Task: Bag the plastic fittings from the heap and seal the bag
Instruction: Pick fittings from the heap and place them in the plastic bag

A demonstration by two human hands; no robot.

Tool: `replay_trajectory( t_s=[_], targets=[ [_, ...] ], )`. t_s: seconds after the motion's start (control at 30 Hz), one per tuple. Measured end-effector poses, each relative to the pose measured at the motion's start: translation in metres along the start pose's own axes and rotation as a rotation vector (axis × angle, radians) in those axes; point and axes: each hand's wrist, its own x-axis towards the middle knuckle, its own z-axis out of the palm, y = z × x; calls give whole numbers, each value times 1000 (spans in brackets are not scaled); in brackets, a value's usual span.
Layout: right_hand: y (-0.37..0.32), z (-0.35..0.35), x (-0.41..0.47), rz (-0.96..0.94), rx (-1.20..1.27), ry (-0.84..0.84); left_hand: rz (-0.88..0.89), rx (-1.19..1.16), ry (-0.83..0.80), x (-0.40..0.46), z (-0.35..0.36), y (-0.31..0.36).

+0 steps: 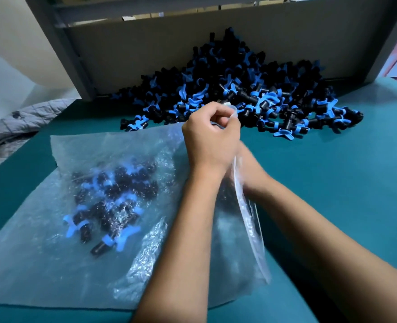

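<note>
**Sealing stage: bag edge pinched, heap behind**

Clear plastic bag (pixel 81 206) lies flat on the teal table (pixel 332 171), left of and under the forearms. A cluster of black-and-blue fittings (pixel 113 201) sits inside it, toward its left-centre. The loose heap (pixel 235 89) of the same fittings lies beyond the hands, against the grey panel (pixel 169 47), well apart from the bagged ones.

Left hand (pixel 212 138) is clenched, fingertips pinched on the bag's top edge, raised just in front of the heap. Right hand is mostly hidden behind the left wrist and the lifted film; whether it grips cannot be told. The bag's right edge (pixel 246 206) rises as a thin strip between the two forearms toward the left hand.

Handling judgement: film is thin, soft, crinkly and likely slippery, so it folds rather than holds shape. Fittings look hard and light singly, but together they weigh the bag down. Best hold seems to be the closure strip along the mouth, pinched and run along; lifting by the film elsewhere may let the contents slide.
</note>
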Motion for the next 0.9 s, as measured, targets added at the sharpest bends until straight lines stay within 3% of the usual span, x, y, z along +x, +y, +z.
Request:
replay_trajectory(
  t_s=[0.13,0.23,0.33,0.5,0.8,0.9],
  targets=[
    [19,-43,11,6,-105,360,-123,66,-80,-15,12,-22],
    [47,-71,13,114,-568,537,-147,227,-201,-31,17,-37],
    [75,-97,17,251,-921,546,-106,251,-273,-35,21,-43],
    [85,-113,21,281,-893,324,-90,214,-259,-34,22,-45],
    [64,-97,-14,-24,-572,553,-81,151,-223,-35,22,-51],
    [59,-90,-23,-65,-252,626,-125,101,-228,-34,23,-53]
  ],
)
